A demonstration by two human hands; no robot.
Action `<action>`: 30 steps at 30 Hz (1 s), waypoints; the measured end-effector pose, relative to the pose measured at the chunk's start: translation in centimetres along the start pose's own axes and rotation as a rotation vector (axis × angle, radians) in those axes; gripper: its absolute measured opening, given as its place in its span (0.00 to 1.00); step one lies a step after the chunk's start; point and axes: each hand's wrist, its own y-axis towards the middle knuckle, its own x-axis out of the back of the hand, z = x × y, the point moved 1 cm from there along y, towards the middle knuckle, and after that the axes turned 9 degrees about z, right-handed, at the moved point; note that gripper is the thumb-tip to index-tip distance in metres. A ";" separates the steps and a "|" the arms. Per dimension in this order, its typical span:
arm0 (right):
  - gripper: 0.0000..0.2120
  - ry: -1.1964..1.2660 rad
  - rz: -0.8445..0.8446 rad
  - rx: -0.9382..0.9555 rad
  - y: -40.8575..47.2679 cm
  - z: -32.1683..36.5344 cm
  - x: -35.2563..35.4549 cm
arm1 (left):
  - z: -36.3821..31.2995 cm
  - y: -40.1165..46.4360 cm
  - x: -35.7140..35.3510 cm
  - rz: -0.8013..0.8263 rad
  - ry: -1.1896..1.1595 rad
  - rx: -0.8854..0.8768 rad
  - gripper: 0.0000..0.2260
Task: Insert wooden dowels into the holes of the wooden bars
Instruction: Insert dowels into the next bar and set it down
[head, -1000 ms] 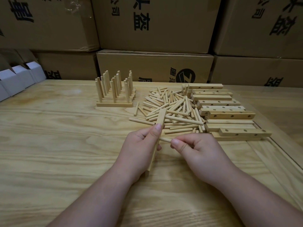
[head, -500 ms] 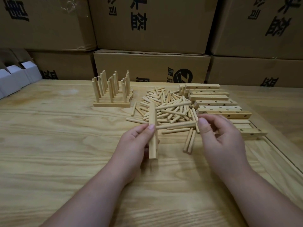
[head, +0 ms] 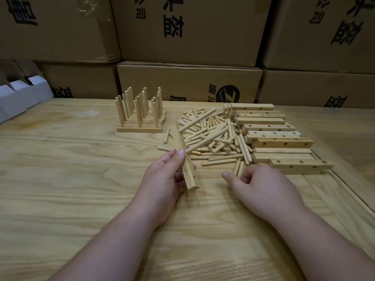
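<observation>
My left hand (head: 164, 179) grips a wooden bar (head: 188, 175) tilted on end above the table. Two dowels stick out of the bar to the right, an upper dowel (head: 197, 120) and a lower dowel (head: 207, 139). One bare hole shows near the bar's close end. My right hand (head: 263, 187) rests on the table, thumb and curled fingers on either side of the near ends of two loose dowels (head: 237, 168) that lie flat. A pile of loose dowels (head: 215, 145) lies behind the hands. Bars with holes (head: 284, 142) are stacked to the right.
Several bars with upright dowels (head: 140, 116) stand together at the back left of the wooden table (head: 71, 179). Cardboard boxes (head: 188, 84) wall off the far edge. White boxes (head: 18, 98) sit at the far left. A groove (head: 349, 191) runs along the table's right side.
My right hand let go of the second dowel set in the bar and dropped back to two loose dowels at the pile's near edge. My left hand tilted the bar's top leftward.
</observation>
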 end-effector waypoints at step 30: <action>0.14 0.131 -0.010 -0.009 -0.1 -0.2 0.5 | 0.1 0.1 0.0 -0.020 -0.048 -0.018 0.21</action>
